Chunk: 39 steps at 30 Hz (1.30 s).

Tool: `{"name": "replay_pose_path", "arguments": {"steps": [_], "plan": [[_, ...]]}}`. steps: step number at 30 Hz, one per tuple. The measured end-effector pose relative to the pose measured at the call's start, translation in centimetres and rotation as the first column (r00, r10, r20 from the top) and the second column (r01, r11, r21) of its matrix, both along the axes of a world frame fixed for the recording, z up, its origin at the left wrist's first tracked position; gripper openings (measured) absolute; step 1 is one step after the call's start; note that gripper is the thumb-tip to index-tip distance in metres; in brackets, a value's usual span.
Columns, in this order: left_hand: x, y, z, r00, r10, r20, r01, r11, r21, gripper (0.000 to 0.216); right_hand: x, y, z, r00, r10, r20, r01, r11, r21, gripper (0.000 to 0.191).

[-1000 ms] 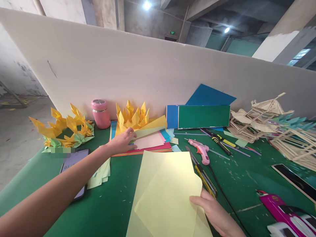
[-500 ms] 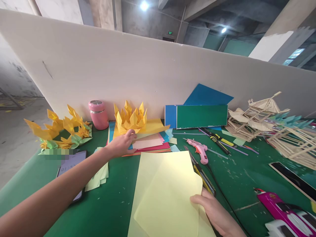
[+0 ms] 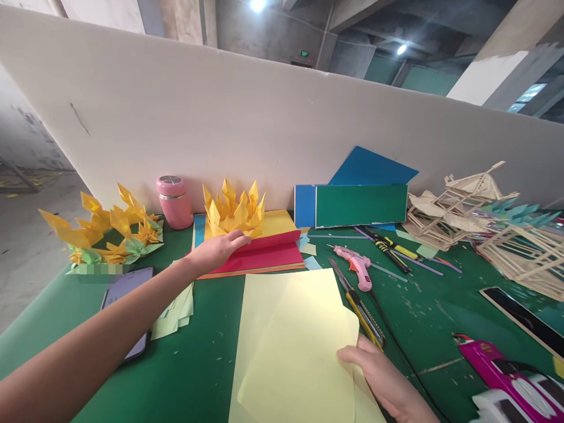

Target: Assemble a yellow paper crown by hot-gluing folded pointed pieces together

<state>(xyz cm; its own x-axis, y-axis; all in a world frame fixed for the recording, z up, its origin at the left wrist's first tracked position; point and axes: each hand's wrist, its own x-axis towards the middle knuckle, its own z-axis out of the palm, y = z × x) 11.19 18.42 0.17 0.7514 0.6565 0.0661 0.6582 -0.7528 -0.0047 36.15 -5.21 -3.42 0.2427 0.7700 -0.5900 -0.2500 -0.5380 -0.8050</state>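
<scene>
My left hand (image 3: 222, 249) reaches over a stack of coloured paper (image 3: 277, 256) at the back. Its fingers are closed at the front edge of the upper sheets, which curl up and show a red underside. On the stack stands a yellow folded-paper crown (image 3: 235, 211). My right hand (image 3: 374, 370) pinches the right edge of a pale yellow sheet of paper (image 3: 299, 358), thumb on top. This sheet lies over another pale yellow sheet (image 3: 253, 294), turned at an angle to it.
Right of the paper lie a box cutter (image 3: 359, 305) and a pink glue gun (image 3: 356, 265) with its cable. Pliers (image 3: 390, 251) and stick models (image 3: 440, 217) sit farther right. Leftward are a phone (image 3: 127, 294), paper slips (image 3: 178, 311), a pink flask (image 3: 175, 202) and another paper crown (image 3: 114, 229).
My left hand has shifted slightly right and up, lifting more of the stack's front edge, so a red sheet now shows where pink and cream ones did. My right hand stays on the pale yellow sheet.
</scene>
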Motion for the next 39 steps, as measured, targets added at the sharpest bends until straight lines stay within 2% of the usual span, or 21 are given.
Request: {"name": "replay_pose_path", "arguments": {"steps": [5,9,14,20,23,27,31,35,39], "plan": [[0.3,-0.5,0.3,1.000,0.024,-0.010,-0.024,1.000,-0.014,0.043,0.4,0.0,0.1,0.998,0.009,-0.060,-0.007,0.999,0.048,0.045],[0.6,-1.4,0.1,0.999,-0.034,-0.033,0.033,0.999,-0.032,0.026,0.4,-0.1,-0.1,0.999,0.030,-0.046,-0.028,0.999,0.033,0.040],[0.7,-1.9,-0.1,0.996,-0.074,-0.058,0.071,0.996,-0.046,0.026,-0.1,-0.1,-0.3,0.999,0.031,-0.027,-0.031,0.999,0.016,0.037],[1.0,-2.0,-0.6,0.996,-0.081,-0.048,0.079,0.996,-0.048,0.016,0.0,-0.1,-0.2,1.000,-0.015,-0.022,0.016,0.999,0.028,0.035],[1.0,-2.2,-0.8,0.995,-0.092,-0.027,0.090,0.994,-0.061,0.018,0.1,0.3,0.0,0.998,-0.038,-0.055,0.043,0.994,0.099,0.032],[1.0,-2.6,-1.1,0.998,-0.063,0.023,0.065,0.994,-0.086,0.020,-0.5,2.0,0.6,0.994,-0.103,0.028,0.094,0.968,0.231,0.028],[0.8,-3.1,-1.4,0.995,0.007,0.100,0.007,0.992,-0.129,0.023,-1.5,4.7,1.1,0.997,-0.033,0.067,0.013,0.961,0.276,0.037],[0.3,-3.9,-1.5,0.986,0.066,0.156,-0.040,0.986,-0.165,0.027,-2.0,7.7,1.1,0.986,0.080,0.149,-0.133,0.913,0.386,0.043],[0.1,-4.4,-1.5,0.978,0.119,0.172,-0.084,0.976,-0.200,0.028,-1.9,9.6,0.9,0.970,0.122,0.212,-0.202,0.889,0.411,0.049]]}}
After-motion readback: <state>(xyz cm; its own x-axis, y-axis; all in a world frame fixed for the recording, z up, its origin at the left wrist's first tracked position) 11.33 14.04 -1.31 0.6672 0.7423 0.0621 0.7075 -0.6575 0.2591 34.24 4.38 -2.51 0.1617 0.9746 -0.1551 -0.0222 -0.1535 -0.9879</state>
